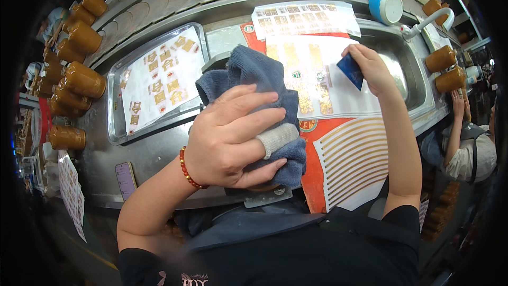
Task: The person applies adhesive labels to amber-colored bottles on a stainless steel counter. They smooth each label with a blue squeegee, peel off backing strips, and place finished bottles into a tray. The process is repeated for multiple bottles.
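Observation:
My left hand presses a bunched blue-grey cloth, its fingers spread round the fabric. One of its fingers wears a white knit sleeve. Whatever lies beneath the cloth is mostly hidden. To the right, my right hand pinches a flat blue scraper, held with its corner down. Below the scraper lies a white decal sheet with gold prints, at the near side of the sink. Another sheet, striped with gold lines, rests on a red sheet nearer me.
On the left, a metal tray carries a sheet of gold decals. A phone lies on the metal counter. A sink with a white tap and blue-white container stands right. Brown jars line the conveyor. Another person is far right.

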`<action>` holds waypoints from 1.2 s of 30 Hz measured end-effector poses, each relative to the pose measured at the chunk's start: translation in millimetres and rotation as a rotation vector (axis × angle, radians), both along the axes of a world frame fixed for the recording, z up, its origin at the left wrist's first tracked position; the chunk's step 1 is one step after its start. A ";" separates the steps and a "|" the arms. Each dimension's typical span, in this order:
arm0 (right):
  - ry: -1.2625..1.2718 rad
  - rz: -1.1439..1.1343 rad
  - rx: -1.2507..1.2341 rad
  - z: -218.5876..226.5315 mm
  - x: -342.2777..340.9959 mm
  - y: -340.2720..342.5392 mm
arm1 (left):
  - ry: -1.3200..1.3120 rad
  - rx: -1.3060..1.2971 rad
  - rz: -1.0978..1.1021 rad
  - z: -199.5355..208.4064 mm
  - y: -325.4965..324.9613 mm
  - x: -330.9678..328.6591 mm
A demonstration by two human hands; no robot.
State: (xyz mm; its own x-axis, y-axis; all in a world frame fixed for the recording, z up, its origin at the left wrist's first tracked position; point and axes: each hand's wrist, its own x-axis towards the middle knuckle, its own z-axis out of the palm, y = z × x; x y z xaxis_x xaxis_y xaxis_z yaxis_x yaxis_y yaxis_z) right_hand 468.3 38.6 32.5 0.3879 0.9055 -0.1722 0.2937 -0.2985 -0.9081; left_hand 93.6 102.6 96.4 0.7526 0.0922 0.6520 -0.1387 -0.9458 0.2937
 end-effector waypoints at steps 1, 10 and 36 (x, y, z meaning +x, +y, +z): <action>-0.019 0.030 -0.093 0.3 -0.6 12.8 | -0.009 -0.016 0.005 -0.8 1.3 -1.9; -0.907 0.085 -0.344 -5.2 -0.5 68.0 | 0.084 -0.119 0.425 -4.2 -57.5 -106.7; -0.331 -0.190 -0.120 -42.6 145.2 26.5 | 0.031 -0.384 0.504 -50.0 -96.1 -38.6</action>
